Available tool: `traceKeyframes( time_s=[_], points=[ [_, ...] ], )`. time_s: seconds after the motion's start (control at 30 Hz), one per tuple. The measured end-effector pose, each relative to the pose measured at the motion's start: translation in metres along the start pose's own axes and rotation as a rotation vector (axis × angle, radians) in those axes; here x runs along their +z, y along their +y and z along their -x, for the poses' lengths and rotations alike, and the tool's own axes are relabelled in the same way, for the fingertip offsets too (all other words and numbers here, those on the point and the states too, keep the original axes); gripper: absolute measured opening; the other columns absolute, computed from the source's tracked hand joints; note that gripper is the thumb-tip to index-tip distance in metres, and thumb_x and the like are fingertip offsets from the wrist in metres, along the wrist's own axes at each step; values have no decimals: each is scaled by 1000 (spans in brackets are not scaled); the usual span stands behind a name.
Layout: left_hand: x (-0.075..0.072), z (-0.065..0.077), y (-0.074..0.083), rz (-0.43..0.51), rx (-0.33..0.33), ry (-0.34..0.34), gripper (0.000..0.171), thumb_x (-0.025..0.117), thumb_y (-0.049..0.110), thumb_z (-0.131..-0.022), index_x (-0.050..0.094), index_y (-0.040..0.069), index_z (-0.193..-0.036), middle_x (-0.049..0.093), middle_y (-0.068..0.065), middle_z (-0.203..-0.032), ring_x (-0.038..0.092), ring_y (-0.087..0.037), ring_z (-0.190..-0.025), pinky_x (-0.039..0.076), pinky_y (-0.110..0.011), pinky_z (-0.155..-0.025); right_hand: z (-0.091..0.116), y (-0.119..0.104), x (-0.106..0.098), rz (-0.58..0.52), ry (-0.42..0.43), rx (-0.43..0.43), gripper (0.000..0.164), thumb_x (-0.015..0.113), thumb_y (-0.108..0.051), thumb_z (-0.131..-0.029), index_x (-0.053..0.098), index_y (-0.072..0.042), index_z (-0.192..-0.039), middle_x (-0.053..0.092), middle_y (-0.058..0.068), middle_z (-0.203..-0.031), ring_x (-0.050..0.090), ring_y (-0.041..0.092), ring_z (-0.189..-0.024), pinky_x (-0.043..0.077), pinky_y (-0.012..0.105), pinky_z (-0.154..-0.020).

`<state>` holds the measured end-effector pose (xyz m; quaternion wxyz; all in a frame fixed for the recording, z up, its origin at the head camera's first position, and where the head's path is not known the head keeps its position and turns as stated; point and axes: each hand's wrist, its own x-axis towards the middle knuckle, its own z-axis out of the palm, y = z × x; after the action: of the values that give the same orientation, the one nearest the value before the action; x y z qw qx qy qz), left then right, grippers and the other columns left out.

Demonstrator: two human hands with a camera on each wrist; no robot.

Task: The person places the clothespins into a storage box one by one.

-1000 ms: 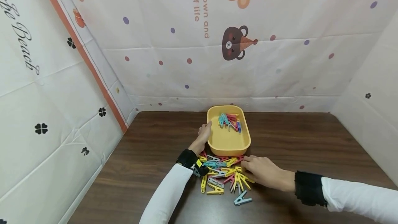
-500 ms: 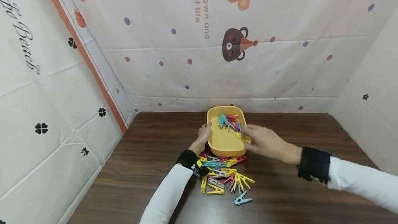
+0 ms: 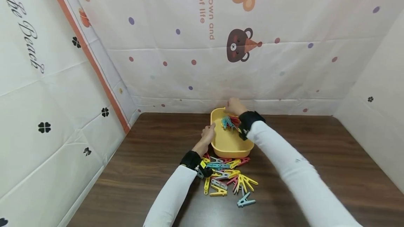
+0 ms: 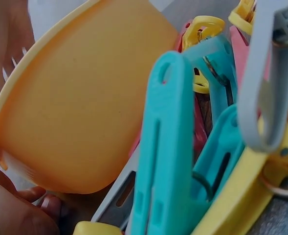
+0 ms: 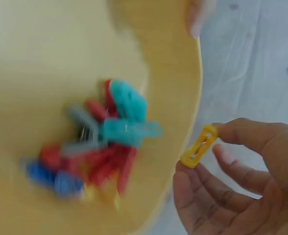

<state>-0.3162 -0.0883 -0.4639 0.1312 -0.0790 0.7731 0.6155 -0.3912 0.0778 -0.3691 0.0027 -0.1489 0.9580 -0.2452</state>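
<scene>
A yellow plastic basket [image 3: 231, 146] stands near the table's back edge, with red, teal, grey and blue clothespins [image 5: 109, 142] lying inside. My left hand [image 3: 207, 135] grips its left rim, fingertips curled at the edge in the left wrist view. Over the basket's far end, my right hand [image 3: 236, 106] pinches a yellow clothespin [image 5: 199, 146] between thumb and fingers. This clothespin is right by the rim; whether it touches it I cannot tell. In front of the basket, a loose pile of clothespins [image 3: 222, 165] lies close to my left wrist.
The dark wooden table [image 3: 151, 157] meets a printed white curtain [image 3: 170, 80] just behind the basket. A single light-blue clothespin [image 3: 245, 200] lies nearest the front. My right forearm crosses above the basket's right side and hides part of it.
My right hand has come up from the pile, over the basket's right side, to its far rim, bringing a yellow clothespin. The left hand stays on the left rim.
</scene>
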Motion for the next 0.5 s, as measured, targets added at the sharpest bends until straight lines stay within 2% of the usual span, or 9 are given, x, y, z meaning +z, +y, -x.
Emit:
traceKeyframes(
  time_s=[0.03, 0.1, 0.13, 0.17, 0.23, 0.3, 0.33, 0.4, 0.5],
  points=[
    [-2, 0, 0, -4, -3, 4, 67, 36, 56, -106, 37, 8, -154, 28, -16, -162, 23, -36, -151, 26, -56, -121, -7, -1, 8, 12, -7, 27, 29, 67, -7, -87, 51, -7, -63, 45, 2, -62, 40, 17, -58, 39, 32, -61],
    [-4, 0, -2, -8, -13, 16, 68, 35, 56, -106, 37, 8, -154, 28, -16, -162, 24, -35, -151, 27, -55, -121, -14, -4, 24, 44, -34, 108, 23, 64, -7, -90, 58, -3, -68, 56, 8, -69, 47, 20, -62, 43, 33, -62],
    [-4, 0, -3, -11, -19, 21, 68, 35, 57, -106, 37, 8, -154, 28, -16, -163, 25, -35, -151, 28, -55, -121, -16, -5, 32, 64, -57, 147, 15, 63, -8, -92, 64, 1, -80, 63, 14, -82, 53, 23, -71, 47, 35, -68],
    [-4, 0, -4, -12, -26, 26, 68, 35, 57, -106, 37, 9, -154, 28, -16, -163, 25, -35, -151, 29, -55, -121, -17, -6, 38, 96, -83, 184, 14, 61, -9, -94, 67, 4, -93, 68, 19, -97, 58, 26, -81, 50, 37, -74],
    [-3, 1, -5, -14, -30, 23, 67, 35, 56, -107, 37, 9, -154, 27, -16, -163, 25, -35, -151, 29, -55, -120, -17, -4, 49, 127, -137, 246, 26, 58, -10, -98, 66, 6, -118, 66, 25, -125, 64, 31, -102, 54, 42, -84],
    [-1, 2, -4, -16, -19, 17, 67, 35, 55, -107, 38, 8, -153, 28, -17, -163, 25, -36, -151, 28, -56, -120, -17, -1, 53, 138, -159, 280, 33, 54, -11, -101, 62, 5, -129, 61, 26, -136, 63, 34, -112, 54, 44, -89],
    [0, 2, -4, -15, -13, 17, 67, 35, 55, -106, 38, 8, -153, 29, -18, -162, 25, -37, -151, 28, -56, -120, -17, 1, 54, 140, -158, 280, 33, 53, -11, -102, 62, 6, -129, 62, 26, -134, 64, 35, -110, 54, 43, -88],
    [2, 2, -2, -14, 2, 16, 66, 35, 55, -107, 39, 7, -152, 30, -18, -161, 25, -37, -151, 27, -57, -120, -16, 4, 49, 137, -151, 261, 26, 53, -12, -102, 65, 5, -117, 67, 24, -122, 64, 32, -97, 54, 41, -81],
    [3, 1, 0, -16, 1, 20, 66, 35, 55, -106, 39, 8, -152, 31, -17, -160, 25, -36, -150, 27, -56, -121, -14, 7, 33, 124, -160, 187, 19, 56, -13, -99, 61, -1, -85, 63, 14, -84, 54, 23, -70, 46, 34, -67]
  ],
)
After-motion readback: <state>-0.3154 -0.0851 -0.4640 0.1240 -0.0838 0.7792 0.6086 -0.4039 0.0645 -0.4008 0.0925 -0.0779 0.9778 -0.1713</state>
